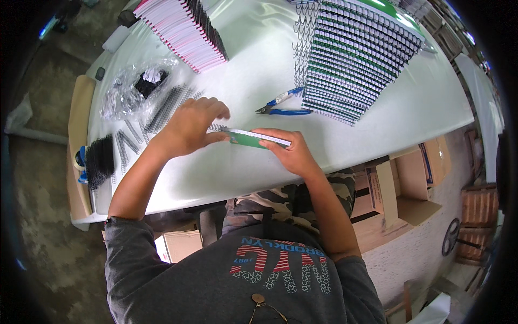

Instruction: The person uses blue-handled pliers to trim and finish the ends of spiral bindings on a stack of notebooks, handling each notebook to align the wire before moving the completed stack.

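A small notebook with a green cover (248, 140) is held edge-up above the table in front of me. My right hand (291, 153) grips its right end, thumb on the cover and fingers along the white page edge. At its left end, a spiral wire (217, 128) sticks out toward my left hand (190, 127). The left hand's fingers are curled around that wire, its thumb by the notebook's corner; the exact grip is partly hidden. Just beyond the notebook lie blue-handled cutting pliers (283, 104), jaws pointing left.
Tall stacks of spiral-bound notebooks (356, 65) and pink-edged notebooks (181, 32) stand at the back. Loose wire coils (170, 108), a clear plastic bag (127, 92) and a black bundle of coils (100, 162) lie left. Cardboard boxes (402, 189) sit below the table's right edge.
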Tool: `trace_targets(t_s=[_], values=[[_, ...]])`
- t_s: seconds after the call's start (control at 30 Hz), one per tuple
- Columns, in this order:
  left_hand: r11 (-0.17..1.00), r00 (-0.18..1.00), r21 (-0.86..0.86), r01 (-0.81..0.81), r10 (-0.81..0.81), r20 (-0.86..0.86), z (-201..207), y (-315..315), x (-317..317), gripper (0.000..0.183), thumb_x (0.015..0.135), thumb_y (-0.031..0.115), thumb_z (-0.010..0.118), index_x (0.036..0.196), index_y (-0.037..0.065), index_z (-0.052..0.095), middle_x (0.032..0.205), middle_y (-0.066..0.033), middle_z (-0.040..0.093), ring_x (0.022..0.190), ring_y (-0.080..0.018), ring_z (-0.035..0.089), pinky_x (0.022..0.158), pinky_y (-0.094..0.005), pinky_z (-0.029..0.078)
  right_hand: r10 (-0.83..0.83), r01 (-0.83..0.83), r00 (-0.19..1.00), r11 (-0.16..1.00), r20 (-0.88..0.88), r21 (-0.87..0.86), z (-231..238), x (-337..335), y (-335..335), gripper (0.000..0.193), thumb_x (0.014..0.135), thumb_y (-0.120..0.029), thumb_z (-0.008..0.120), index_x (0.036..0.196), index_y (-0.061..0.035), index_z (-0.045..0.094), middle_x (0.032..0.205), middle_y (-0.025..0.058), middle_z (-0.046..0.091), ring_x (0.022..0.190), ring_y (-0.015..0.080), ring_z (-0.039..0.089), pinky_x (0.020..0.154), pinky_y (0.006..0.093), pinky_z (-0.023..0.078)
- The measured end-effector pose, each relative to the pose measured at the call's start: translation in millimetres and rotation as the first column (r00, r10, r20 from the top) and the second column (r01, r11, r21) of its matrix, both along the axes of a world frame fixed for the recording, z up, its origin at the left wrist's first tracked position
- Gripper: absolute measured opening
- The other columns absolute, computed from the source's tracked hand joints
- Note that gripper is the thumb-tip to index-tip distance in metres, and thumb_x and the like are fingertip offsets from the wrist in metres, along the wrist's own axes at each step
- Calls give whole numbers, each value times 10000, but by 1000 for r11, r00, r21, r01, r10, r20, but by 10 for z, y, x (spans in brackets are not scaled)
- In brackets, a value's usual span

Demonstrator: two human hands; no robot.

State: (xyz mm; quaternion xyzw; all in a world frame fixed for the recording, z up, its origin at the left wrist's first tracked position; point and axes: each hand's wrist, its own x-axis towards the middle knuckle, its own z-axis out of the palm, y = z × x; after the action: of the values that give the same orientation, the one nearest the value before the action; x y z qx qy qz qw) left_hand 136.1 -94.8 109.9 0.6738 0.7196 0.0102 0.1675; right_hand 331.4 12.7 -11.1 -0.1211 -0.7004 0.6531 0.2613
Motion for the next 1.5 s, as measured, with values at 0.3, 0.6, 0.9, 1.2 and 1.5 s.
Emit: trace_targets(t_s=[0.3, 0.6, 0.9, 1.2, 1.5], values=[[943, 969, 278, 182, -124, -214, 68, -34, 162, 333, 729, 211, 708, 1011, 76, 592, 954, -65, 623, 950, -267, 563, 881, -385, 401, -2, 1, 1000, 998, 24, 63, -2, 22, 4, 269, 830, -51, 616, 1095, -83, 648, 903, 93, 684, 705, 106, 565, 656, 235, 455], [809, 907, 507, 298, -73, -415, -57, 8, 240, 311, 675, 222, 739, 924, 108, 592, 904, -39, 624, 911, -237, 573, 910, -380, 393, -23, 26, 999, 998, -40, 60, -36, 19, -28, 269, 836, -47, 606, 1099, -90, 646, 898, 94, 683, 678, 105, 542, 640, 238, 451], [844, 936, 458, 279, -132, -328, -83, -24, 195, 264, 728, 203, 703, 943, 100, 589, 879, -58, 609, 833, -249, 584, 840, -379, 420, 9, -9, 1000, 998, -3, 68, 10, 34, -57, 271, 837, -40, 596, 1102, -79, 640, 927, 106, 682, 703, 113, 571, 651, 247, 457], [917, 948, 305, 258, -179, -263, -22, -91, 215, 297, 684, 181, 727, 920, 76, 580, 858, -41, 584, 888, -242, 561, 820, -386, 419, -16, 22, 998, 995, -60, 93, 10, 33, -80, 274, 831, -37, 599, 1099, -81, 642, 928, 122, 677, 703, 157, 589, 673, 254, 469], [886, 952, 450, 110, 36, -304, -1036, -740, 571, 1040, 636, 637, 639, 1375, 7, 270, 1416, -316, 188, 1304, -493, 190, 1042, -593, 151, -36, 44, 997, 992, -71, 120, 29, 238, -362, 250, 833, -17, 596, 1078, -24, 642, 1004, 122, 673, 870, 182, 651, 760, 251, 490]])
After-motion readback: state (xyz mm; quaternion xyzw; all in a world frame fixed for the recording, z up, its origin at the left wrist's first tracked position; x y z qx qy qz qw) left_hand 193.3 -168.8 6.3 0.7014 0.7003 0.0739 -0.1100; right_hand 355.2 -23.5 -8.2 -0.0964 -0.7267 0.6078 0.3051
